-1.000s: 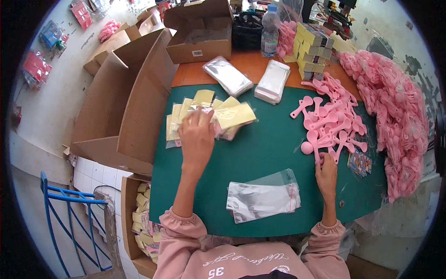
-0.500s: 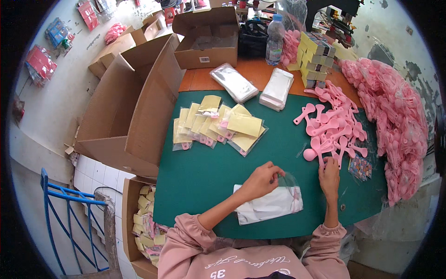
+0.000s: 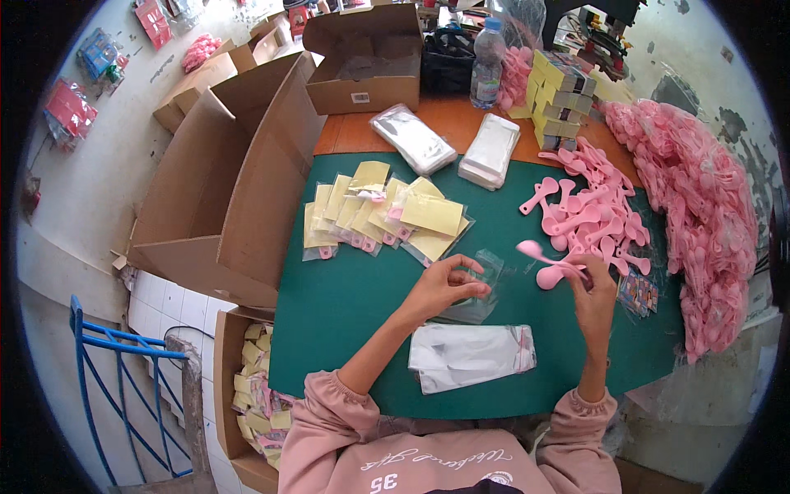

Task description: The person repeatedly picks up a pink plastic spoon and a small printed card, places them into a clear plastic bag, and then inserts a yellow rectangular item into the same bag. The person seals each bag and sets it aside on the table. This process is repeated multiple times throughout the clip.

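Observation:
My left hand pinches a clear plastic bag between thumb and fingers, above the green table top. In my right hand is a pink measuring spoon, its bowl pointing left. Another pink spoon's round bowl shows just below it; whether that one is held too, I cannot tell. Beyond my right hand lies a loose heap of pink spoons. A stack of clear bags lies flat in front of me. Farther off to the left are filled bags with yellow cards and pink spoons, overlapping one another.
Two more bag stacks lie at the back. A water bottle stands beside piled card bundles. Bagged pink spoons line the right edge. Large cardboard boxes stand left; a lower box holds filled packets. Small printed cards lie right.
My left hand has lifted a clear bag off the stack and moved it forward. My right hand has picked up a pink spoon from the heap's near edge and raised it.

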Action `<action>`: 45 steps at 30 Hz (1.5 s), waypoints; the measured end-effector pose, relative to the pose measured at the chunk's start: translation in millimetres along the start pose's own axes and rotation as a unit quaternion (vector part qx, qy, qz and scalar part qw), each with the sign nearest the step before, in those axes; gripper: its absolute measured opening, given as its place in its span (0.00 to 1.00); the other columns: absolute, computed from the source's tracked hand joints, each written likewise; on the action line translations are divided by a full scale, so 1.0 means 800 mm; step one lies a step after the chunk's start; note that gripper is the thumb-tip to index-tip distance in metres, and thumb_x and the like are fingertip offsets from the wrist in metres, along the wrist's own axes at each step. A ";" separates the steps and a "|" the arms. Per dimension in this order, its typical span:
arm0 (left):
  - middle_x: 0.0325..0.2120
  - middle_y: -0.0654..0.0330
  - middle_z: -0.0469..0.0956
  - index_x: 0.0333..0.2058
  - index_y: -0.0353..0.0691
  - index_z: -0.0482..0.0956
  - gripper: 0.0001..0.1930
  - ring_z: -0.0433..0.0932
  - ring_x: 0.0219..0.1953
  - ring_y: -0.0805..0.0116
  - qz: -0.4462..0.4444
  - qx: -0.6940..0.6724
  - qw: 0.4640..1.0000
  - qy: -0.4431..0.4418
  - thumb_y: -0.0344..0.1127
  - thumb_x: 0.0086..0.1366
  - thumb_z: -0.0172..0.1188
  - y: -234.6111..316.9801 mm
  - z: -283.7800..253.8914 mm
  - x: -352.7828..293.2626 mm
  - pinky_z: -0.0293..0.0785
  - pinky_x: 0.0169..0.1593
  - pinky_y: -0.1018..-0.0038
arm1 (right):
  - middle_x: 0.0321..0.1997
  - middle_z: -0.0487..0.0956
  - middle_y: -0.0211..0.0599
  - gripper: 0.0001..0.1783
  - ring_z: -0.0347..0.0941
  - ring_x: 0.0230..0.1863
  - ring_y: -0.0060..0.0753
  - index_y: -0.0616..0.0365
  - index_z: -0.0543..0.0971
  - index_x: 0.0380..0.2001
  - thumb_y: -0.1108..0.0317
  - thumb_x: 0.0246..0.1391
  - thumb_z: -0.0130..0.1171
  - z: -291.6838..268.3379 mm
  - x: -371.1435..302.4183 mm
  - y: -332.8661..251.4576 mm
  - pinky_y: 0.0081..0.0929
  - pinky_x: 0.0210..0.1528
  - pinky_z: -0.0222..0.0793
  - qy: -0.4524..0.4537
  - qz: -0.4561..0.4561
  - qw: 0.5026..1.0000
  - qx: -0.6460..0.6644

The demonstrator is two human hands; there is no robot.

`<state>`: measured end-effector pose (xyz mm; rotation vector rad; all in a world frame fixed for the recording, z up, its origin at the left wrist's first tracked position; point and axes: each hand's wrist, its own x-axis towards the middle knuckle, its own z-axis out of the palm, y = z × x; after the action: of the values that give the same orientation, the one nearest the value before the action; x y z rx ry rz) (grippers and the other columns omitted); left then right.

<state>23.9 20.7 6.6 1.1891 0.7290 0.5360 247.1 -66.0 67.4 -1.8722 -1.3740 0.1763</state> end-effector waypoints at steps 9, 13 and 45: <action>0.31 0.57 0.79 0.40 0.35 0.69 0.15 0.75 0.34 0.76 0.025 0.024 0.999 -0.026 0.32 0.55 0.59 -0.004 -0.003 0.003 0.69 0.40 0.80 | 0.20 0.71 0.28 0.08 0.60 0.18 0.15 0.62 0.75 0.28 0.69 0.46 0.59 0.019 0.030 -0.020 0.14 0.19 0.53 -0.139 -0.052 0.975 0.167; 0.30 0.61 0.78 0.44 0.36 0.69 0.17 0.74 0.33 0.79 0.030 0.036 0.998 -0.040 0.33 0.56 0.59 0.000 -0.008 0.004 0.67 0.39 0.82 | 0.21 0.71 0.31 0.06 0.62 0.20 0.18 0.63 0.74 0.29 0.71 0.48 0.56 0.026 0.029 -0.016 0.17 0.22 0.57 -0.162 -0.124 0.965 0.163; 0.36 0.48 0.75 0.46 0.29 0.69 0.20 0.77 0.37 0.65 0.058 -0.110 0.991 -0.049 0.41 0.66 0.40 0.037 -0.019 -0.009 0.74 0.40 0.75 | 0.30 0.75 0.45 0.19 0.73 0.35 0.45 0.56 0.75 0.39 0.54 0.49 0.53 -0.123 0.016 0.239 0.39 0.38 0.67 0.084 0.309 0.815 -0.483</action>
<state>7.8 33.4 33.3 1.0475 0.5043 0.6341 447.0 -124.4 12.7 -3.0548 -0.6744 -0.4583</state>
